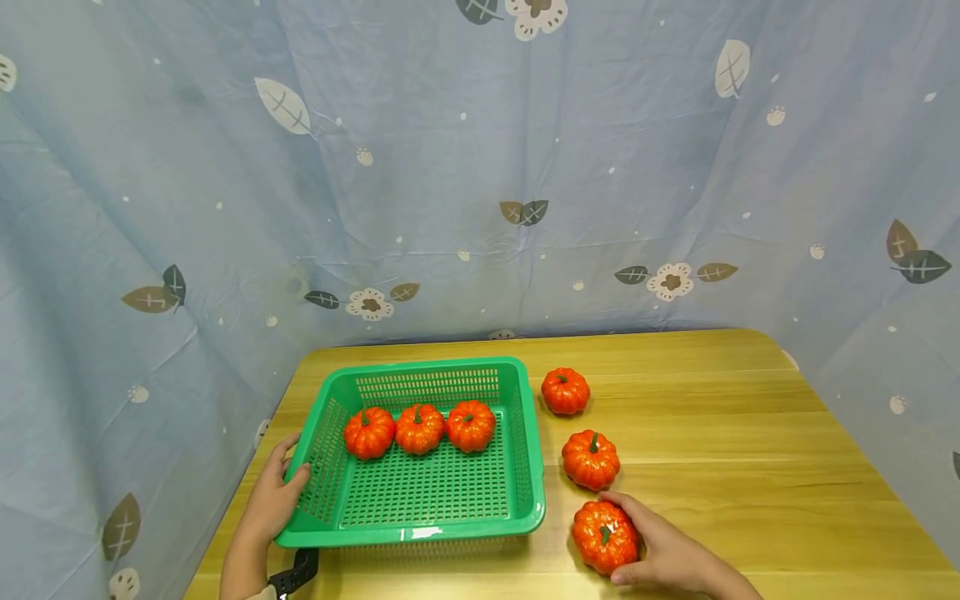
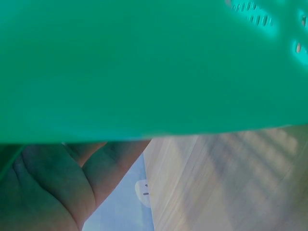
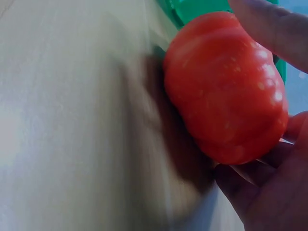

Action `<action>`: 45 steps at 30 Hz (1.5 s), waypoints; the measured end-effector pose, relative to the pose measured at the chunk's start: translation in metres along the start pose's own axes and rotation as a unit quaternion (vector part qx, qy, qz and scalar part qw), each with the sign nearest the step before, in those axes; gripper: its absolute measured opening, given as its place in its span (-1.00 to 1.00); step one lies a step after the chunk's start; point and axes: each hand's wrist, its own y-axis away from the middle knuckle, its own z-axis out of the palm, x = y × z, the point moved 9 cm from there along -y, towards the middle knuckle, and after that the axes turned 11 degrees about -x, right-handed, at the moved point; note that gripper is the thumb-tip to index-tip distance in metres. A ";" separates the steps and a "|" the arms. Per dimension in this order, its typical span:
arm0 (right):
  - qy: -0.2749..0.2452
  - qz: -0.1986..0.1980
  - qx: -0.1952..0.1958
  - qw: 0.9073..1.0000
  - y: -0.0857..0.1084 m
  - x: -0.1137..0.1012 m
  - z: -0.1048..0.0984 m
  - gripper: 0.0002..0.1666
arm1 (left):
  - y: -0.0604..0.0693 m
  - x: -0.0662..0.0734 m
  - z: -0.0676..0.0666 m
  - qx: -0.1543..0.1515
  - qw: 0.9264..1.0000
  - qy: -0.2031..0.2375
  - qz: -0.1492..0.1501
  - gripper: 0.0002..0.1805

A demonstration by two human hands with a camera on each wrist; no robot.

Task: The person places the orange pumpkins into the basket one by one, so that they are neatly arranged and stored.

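A green plastic basket (image 1: 423, 535) stands at the left of the wooden table, with three small orange-red pumpkins in a row inside it. My left hand (image 1: 273, 498) grips its left side, thumb over the rim; in the left wrist view the basket wall hides most of the fingers. To the right of the basket, my right hand (image 1: 671, 550) holds the nearest pumpkin (image 1: 604, 537) between thumb and fingers. The right wrist view shows that same pumpkin (image 3: 226, 91) close up, its shadow falling on the table. Whether it touches the tabletop is hard to tell.
Two more pumpkins lie on the table beyond the held one: a middle pumpkin (image 1: 590, 460) and a far pumpkin (image 1: 566, 391) beside the basket's right wall. Bare wooden tabletop (image 1: 750, 433) stretches to the right. A blue patterned curtain (image 1: 465, 167) hangs behind the table.
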 end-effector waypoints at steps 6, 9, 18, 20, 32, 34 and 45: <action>-0.021 0.014 -0.001 1.000 0.000 0.004 0.007 0.14 | -0.001 -0.001 0.001 -0.007 1.000 0.004 -0.009 -0.30; -0.031 0.018 -0.002 0.999 0.000 0.005 0.010 0.14 | 0.000 0.000 0.001 -0.007 1.000 0.001 -0.007 -0.30; 0.068 0.009 0.047 0.997 0.002 -0.006 -0.005 0.08 | -0.003 0.003 -0.001 -0.004 1.000 -0.010 -0.007 -0.30; 0.082 0.000 0.057 0.995 0.003 -0.013 -0.012 0.04 | -0.003 0.003 -0.001 -0.006 1.000 -0.009 -0.008 -0.30; 0.051 -0.056 0.119 0.990 -0.016 -0.061 -0.087 -0.02 | 0.001 0.005 -0.002 -0.005 1.000 -0.019 -0.004 -0.29; 0.044 -0.075 0.117 0.989 -0.026 -0.071 -0.094 -0.02 | 0.001 0.005 -0.002 -0.005 1.000 -0.019 -0.004 -0.29; -0.020 -0.109 0.033 0.993 -0.110 -0.119 -0.083 -0.05 | 0.002 0.002 -0.001 -0.005 1.000 -0.011 -0.001 -0.30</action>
